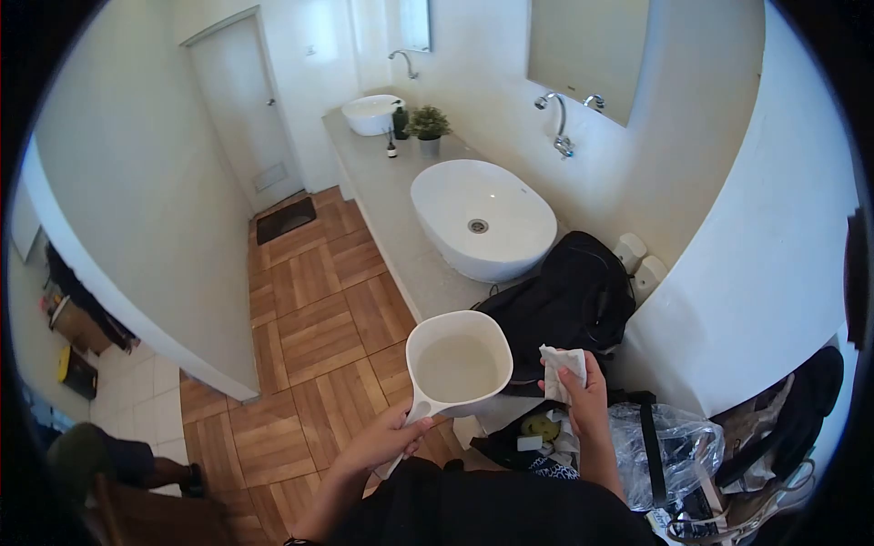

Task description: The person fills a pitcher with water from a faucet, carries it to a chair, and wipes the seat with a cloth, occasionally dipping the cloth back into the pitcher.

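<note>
My left hand (pixel 396 437) is closed around the handle of a white dipper (pixel 460 400), held level in front of my body. Its square, rounded bowl appears to hold some water (pixel 460 367). In my right hand (pixel 587 391) a folded white cloth or tissue (pixel 562 366) is pinched between thumb and fingers, to the right of the dipper. Beyond both hands, a black backpack (pixel 564 300) lies on the counter, beside a white oval basin (pixel 487 214).
A wall tap (pixel 558 127) juts out above the basin. Farther along the counter (pixel 369 173) stand a potted plant (pixel 428 127), dark bottles and a second basin (pixel 371 116). Bags and a clear plastic bag (pixel 678 446) lie at lower right. Part of a person (pixel 118 455) shows at lower left.
</note>
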`<state>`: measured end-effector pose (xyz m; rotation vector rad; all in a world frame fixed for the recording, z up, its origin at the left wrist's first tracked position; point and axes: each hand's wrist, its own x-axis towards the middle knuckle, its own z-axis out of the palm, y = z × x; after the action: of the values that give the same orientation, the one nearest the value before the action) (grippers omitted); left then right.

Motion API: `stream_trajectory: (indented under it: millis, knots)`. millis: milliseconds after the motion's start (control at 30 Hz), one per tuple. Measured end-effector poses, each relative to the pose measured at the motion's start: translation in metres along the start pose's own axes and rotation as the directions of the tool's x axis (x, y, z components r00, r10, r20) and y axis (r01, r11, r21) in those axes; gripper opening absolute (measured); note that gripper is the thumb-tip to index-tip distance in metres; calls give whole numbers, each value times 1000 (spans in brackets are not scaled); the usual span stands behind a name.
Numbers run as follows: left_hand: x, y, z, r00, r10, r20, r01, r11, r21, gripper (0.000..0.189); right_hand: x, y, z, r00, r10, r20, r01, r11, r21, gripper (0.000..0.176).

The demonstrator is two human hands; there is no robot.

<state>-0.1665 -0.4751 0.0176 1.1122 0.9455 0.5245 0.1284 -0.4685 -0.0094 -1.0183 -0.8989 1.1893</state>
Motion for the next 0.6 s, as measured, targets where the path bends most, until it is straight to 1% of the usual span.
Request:
stream_trajectory:
  millis: [167, 233, 333, 400, 467, 500, 567, 600]
  knots:
    - [-41, -16, 26, 993, 38, -110, -42, 998, -39, 17, -13, -4, 9, 989, -14, 144, 13, 1000, 8, 23]
    - [-59, -24, 37, 986, 39, -163, -44, 999, -28, 24, -26, -2, 10, 983, 11, 182, -15, 1000, 19, 24]
    - [-83, -46, 53, 972, 41, -233, -64, 993, -94, 24, -44, 3, 13, 975, 53, 218, -68, 996, 59, 25]
    - [-101, -55, 64, 963, 38, -267, -69, 992, -107, 24, -55, 12, 15, 966, 86, 246, -110, 990, 86, 26]
    - [-119, -63, 76, 952, 32, -306, -73, 990, -123, 24, -62, 25, 18, 963, 141, 231, -151, 988, 26, 28]
    - [-128, -67, 81, 946, 34, -324, -75, 990, -117, 24, -66, 29, 23, 953, 154, 261, -165, 986, 24, 28]
    - [-148, -76, 90, 928, 35, -371, -85, 989, -120, 24, -75, 34, 34, 918, 232, 323, -199, 971, -132, 29]
    - [-158, -79, 95, 922, 24, -387, -77, 989, -123, 24, -80, 36, 43, 898, 265, 351, -219, 961, -167, 34]
